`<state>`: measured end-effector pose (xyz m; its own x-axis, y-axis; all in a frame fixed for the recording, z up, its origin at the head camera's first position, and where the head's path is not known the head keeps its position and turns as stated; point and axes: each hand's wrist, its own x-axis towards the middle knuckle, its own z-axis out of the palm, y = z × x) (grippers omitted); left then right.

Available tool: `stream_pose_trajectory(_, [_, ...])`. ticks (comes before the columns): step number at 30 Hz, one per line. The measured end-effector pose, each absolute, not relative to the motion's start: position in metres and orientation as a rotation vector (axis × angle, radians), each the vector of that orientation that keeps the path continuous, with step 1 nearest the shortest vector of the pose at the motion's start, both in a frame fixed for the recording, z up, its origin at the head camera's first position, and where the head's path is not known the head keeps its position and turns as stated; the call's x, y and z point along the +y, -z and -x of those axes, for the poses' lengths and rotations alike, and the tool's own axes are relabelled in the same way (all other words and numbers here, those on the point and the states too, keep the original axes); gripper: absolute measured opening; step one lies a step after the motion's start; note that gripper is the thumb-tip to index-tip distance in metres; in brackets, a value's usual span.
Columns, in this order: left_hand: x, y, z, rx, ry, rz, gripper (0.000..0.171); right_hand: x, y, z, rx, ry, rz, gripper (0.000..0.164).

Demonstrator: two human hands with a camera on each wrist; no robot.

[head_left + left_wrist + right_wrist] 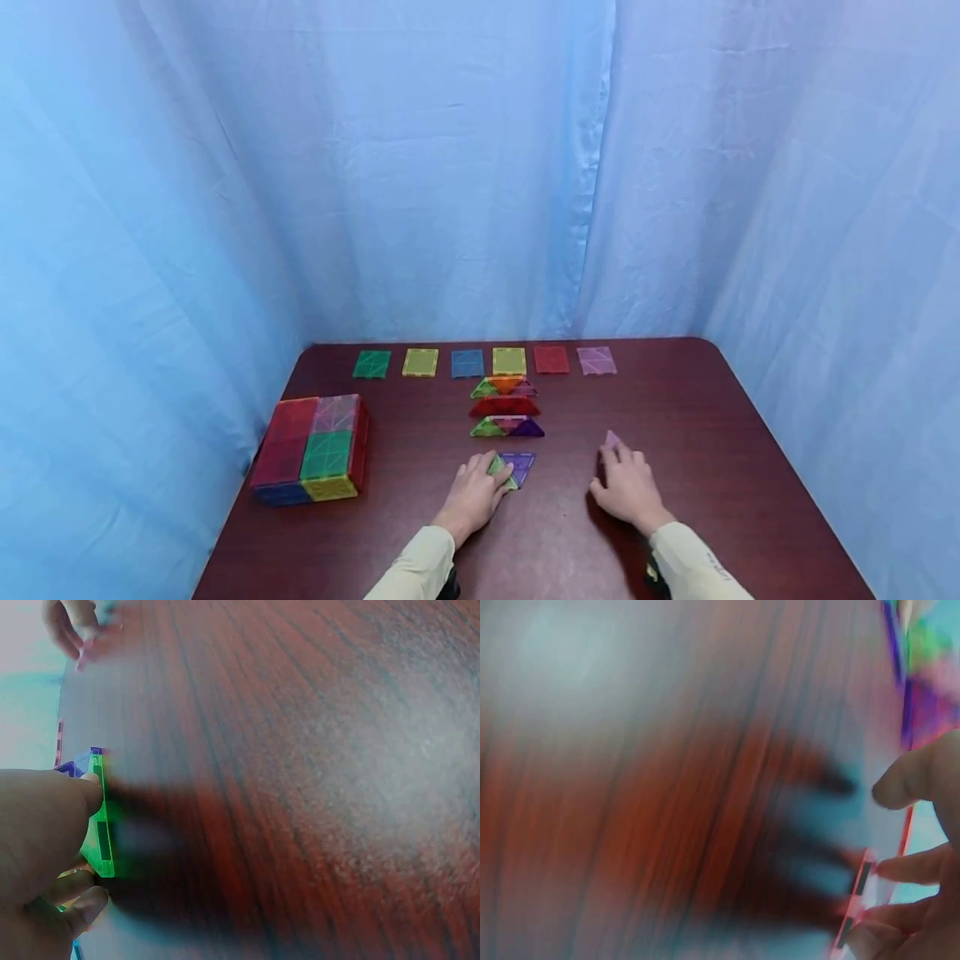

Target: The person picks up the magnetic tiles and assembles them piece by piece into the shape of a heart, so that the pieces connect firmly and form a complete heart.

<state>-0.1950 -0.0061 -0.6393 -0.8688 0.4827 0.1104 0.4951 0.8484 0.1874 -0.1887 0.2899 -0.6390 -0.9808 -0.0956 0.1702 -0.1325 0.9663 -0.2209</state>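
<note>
Evidently, at the left, the left hand (471, 493) pinches a green triangular tile (103, 832) at the table (551, 542), thumb against its long edge; the tile looks light, stiff and slick-faced, so its rims should give the surest hold. Just beside it lies a purple tile (520, 467), likely similar to handle. Farther right, the right hand (628, 487) has fingertips on a pink tile (612, 437), thumb standing apart, so nothing is clasped; this piece probably slides easily and suits a hold across opposite edges. The left wrist view reveals dark inserts in the green edge, the right wrist view those in the pink; the head view resolves neither, yet alone shows the whole row of square tiles (467, 363)
</note>
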Motion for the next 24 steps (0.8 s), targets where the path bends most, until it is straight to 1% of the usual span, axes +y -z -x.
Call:
stream_pose_trajectory(5, [-0.006, 0.639, 0.196, -2.932, 0.351, 0.775, 0.038, 0.232, 0.633, 0.183, -2.991, -0.383, -0.337, 0.057])
stream_pose_trajectory(9, [-0.003, 0.635, 0.200, -2.961, 0.396, 0.769, 0.039, 0.207, 0.629, 0.184, -2.985, -0.617, -0.485, 0.054])
stream_pose_trajectory(12, [-0.001, 0.633, 0.204, -2.995, 0.474, 0.755, 0.041, 0.207, 0.628, 0.189, -2.971, -0.728, -0.478, 0.055])
stream_pose_trajectory(17, [-0.003, 0.632, 0.205, -2.976, 0.571, 0.705, 0.041, 0.218, 0.628, 0.202, -3.042, -0.680, -0.318, 0.064])
stream_pose_trajectory(20, [-0.005, 0.635, 0.203, -2.939, 0.625, 0.704, 0.039, 0.221, 0.629, 0.208, -3.073, -0.688, -0.335, 0.063])
stream_pose_trajectory(24, [-0.005, 0.640, 0.201, -2.876, 0.766, 0.714, 0.037, 0.220, 0.635, 0.210, -3.068, -0.733, -0.396, 0.059])
